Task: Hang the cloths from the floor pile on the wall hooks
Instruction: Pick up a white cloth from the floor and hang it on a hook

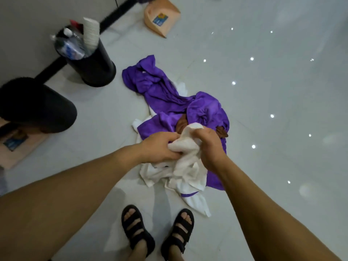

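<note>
Presently at pick-up: left hand (160, 149) and right hand (209, 146) both have fingers curled tight on a white cloth (186, 159), near end of the floor pile (169, 95). Next: lift clear, find an edge; hooks not in view.

Both bare forearms reach forward and down, converging toward the middle. The left hand (160, 149) and right hand (209, 146) sit close together, backs upward, each with its fingers curled into the bunched white terry cloth (185, 159) gripped between them.

The box label (160, 19) is too blurred to read.
</note>
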Tool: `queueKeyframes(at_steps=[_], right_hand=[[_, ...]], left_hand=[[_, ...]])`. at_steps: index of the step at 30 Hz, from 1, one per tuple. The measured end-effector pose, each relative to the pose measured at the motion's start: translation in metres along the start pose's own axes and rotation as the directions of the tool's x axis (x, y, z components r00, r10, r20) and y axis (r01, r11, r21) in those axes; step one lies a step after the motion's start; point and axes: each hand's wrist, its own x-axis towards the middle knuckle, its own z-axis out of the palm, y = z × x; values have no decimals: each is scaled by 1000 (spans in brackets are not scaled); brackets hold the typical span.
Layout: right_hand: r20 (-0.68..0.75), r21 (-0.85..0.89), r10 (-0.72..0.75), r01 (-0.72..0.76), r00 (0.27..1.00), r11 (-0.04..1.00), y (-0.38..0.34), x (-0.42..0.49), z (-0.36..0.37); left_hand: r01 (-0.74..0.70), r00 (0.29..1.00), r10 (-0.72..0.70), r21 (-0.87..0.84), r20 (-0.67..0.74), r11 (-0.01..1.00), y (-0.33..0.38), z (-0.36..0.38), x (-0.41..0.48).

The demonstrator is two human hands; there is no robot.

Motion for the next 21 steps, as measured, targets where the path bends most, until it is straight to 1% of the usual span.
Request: queueKeyframes(at_steps=[2, 4, 6, 7, 9, 10, 11, 12, 13, 14, 15, 16, 17, 18, 19, 21], right_hand=[[-7, -33, -19, 19, 1000, 999, -50, -18, 1], [-29, -149, -42, 37, 999, 988, -94, -34, 7], [-69, -203, -94, 78, 993, 976, -135, -52, 19], [-98, -190, -117, 97, 988, 977, -154, -61, 27], [-148, -66, -132, 123, 980, 990, -190, -77, 45], [-152, 8, -131, 133, 980, 991, -207, -84, 56], [-142, 58, -128, 137, 982, 989, -223, -92, 67], [-123, 79, -135, 145, 983, 986, -236, -99, 78], [-101, 72, -157, 165, 982, 984, -248, -106, 88], [-72, 53, -195, 199, 978, 979, -258, -112, 97], [-34, 36, -241, 242, 970, 970, -266, -119, 104], [16, 21, -283, 282, 959, 959, -273, -126, 110], [87, 11, -304, 304, 949, 952, -278, -132, 114], [177, -6, -302, 308, 937, 951, -280, -140, 116], [278, -38, -284, 306, 918, 951, -278, -148, 118], [480, -151, -218, 324, 850, 934, -273, -164, 121]], left_hand=[[67, 994, -78, -136, -78, 988, 39, -26, -27], [63, 981, -105, -246, -162, 967, 73, -53, -56], [43, 974, -118, -351, -195, 936, 106, -79, -89], [28, 972, -123, -424, -198, 905, 121, -91, -105], [11, 976, -141, -607, -167, 795, 148, -111, -136], [22, 979, -154, -677, -136, 736, 160, -119, -151], [47, 980, -171, -709, -105, 704, 171, -125, -165], [84, 977, -198, -701, -83, 708, 181, -129, -179], [125, 969, -234, -660, -80, 741, 191, -132, -192], [158, 954, -279, -610, -108, 777, 199, -134, -204], [169, 931, -323, -579, -173, 798, 207, -134, -214], [148, 897, -358, -585, -261, 798, 212, -136, -222], [100, 852, -393, -628, -347, 772, 217, -139, -230], [31, 807, -426, -690, -410, 723, 222, -142, -240], [-50, 777, -445, -749, -445, 661, 226, -147, -250], [-173, 761, -451, -816, -466, 552, 237, -157, -270]])
